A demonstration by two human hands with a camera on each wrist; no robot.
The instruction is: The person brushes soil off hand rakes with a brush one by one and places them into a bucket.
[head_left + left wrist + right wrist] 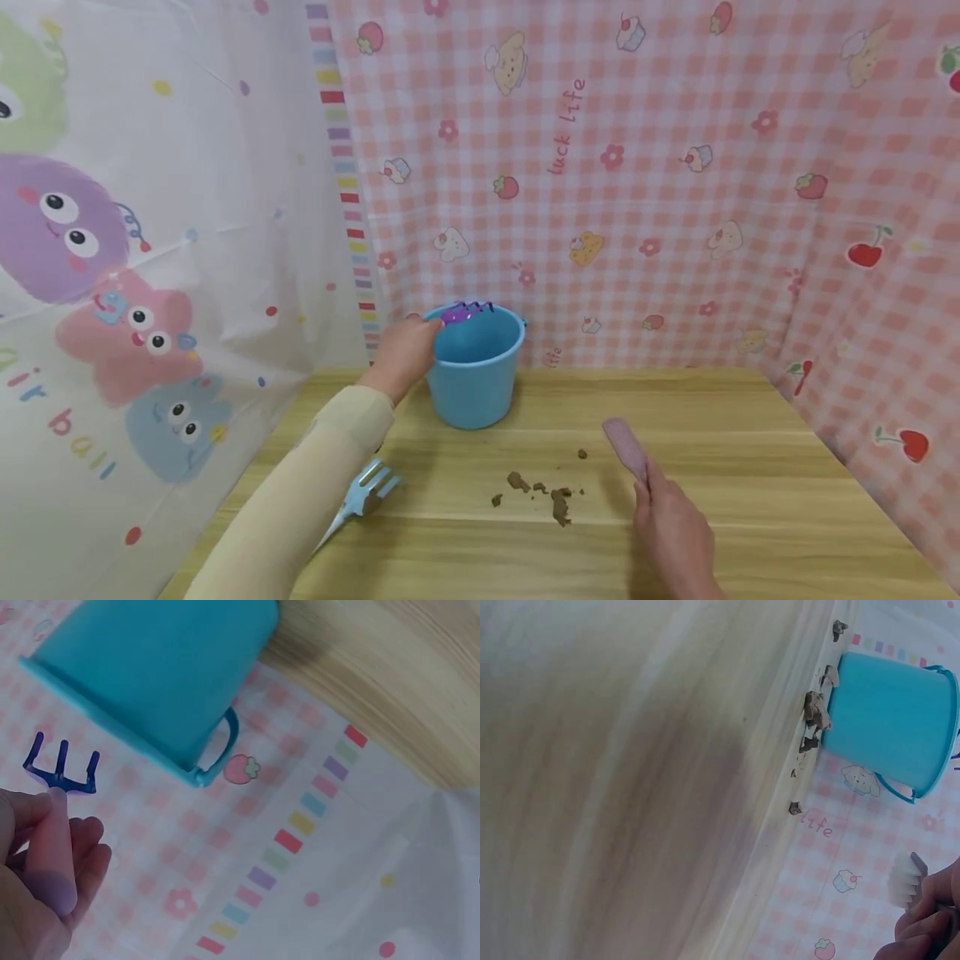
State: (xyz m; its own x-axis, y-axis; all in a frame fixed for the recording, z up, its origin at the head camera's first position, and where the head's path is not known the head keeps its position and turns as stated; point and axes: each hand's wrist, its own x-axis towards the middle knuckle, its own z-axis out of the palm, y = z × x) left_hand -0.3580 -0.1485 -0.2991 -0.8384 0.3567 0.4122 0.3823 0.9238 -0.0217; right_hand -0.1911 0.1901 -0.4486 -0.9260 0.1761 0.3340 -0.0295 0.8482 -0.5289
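Observation:
My left hand (405, 352) grips a small toy rake (459, 315) at the rim of a blue bucket (474, 393), its purple tines over the opening. The left wrist view shows the rake's pink handle (51, 844) lying across the palm, thumb and fingers around it. In my right hand (675, 527) is a brush (624, 443) with a pinkish-grey back, raised over the right part of the table. White bristles (904, 880) show in the right wrist view. Brown clods (560, 506) and crumbs lie on the wood between the bucket and the right hand.
A light blue toy fork (366, 490) lies on the table (720, 417) at the left, partly behind the left sleeve (300, 492). Pink checked cloth (637, 200) hangs behind and to the right, and a white printed sheet (247, 167) hangs at the left.

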